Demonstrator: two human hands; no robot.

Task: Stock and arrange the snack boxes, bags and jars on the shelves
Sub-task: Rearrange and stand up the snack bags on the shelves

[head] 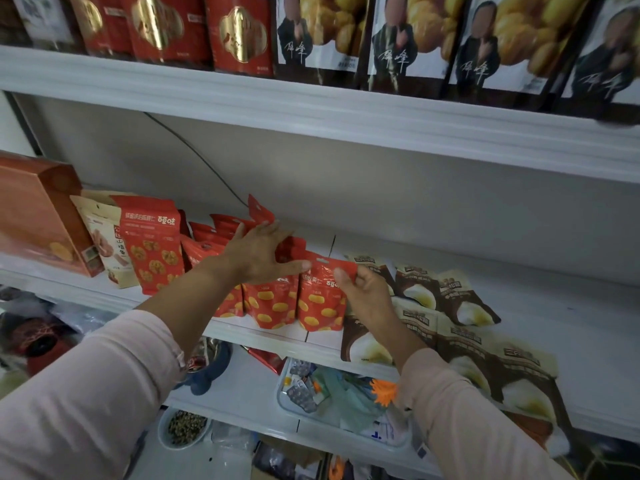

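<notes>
Red chestnut pouch (320, 301), just left of the brown-and-cream pouches (450, 306) on the middle shelf (571, 323), is pinched at its top corner by the right hand (363, 292), the spread left hand (259, 252) being laid on neighbouring red pouches (266, 303); judged light, soft, slippery, best held by its top seal.

Cannot see tops of the upper-shelf bags (408, 39), cut by the top edge. Cannot make out the rear red bags (221, 226) behind the left hand (258, 252), the top corner of the front red bag (322, 303) under the right hand (363, 296), or small items in the tray (281, 396).
</notes>
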